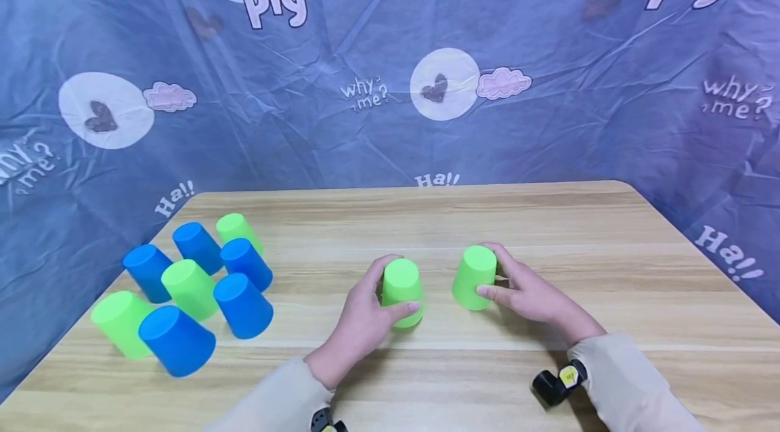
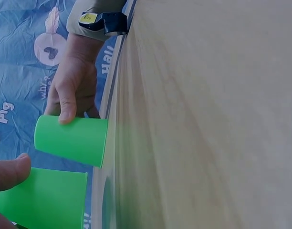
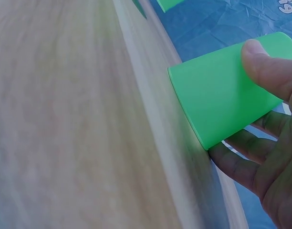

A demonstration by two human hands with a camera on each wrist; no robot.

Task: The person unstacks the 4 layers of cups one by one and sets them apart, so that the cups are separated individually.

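Observation:
My left hand (image 1: 363, 315) grips an upside-down green cup (image 1: 402, 286), its thumb across the near side and its fingers behind. To the right, my right hand (image 1: 529, 290) holds a second upside-down green cup (image 1: 474, 277), thumb in front and fingers round the far side. A gap of about one cup's width separates the two cups. In the right wrist view, the thumb and fingers lie on either side of the right-hand green cup (image 3: 222, 90), whose rim is close over the wooden surface. The left wrist view shows both green cups, the left-hand cup (image 2: 46, 198) nearer.
At the table's left stands a group of upside-down cups, several blue, such as the front blue cup (image 1: 177, 340), and three green, such as the middle green cup (image 1: 190, 290). The wooden table (image 1: 524, 215) meets a printed blue cloth (image 1: 365, 134) behind it.

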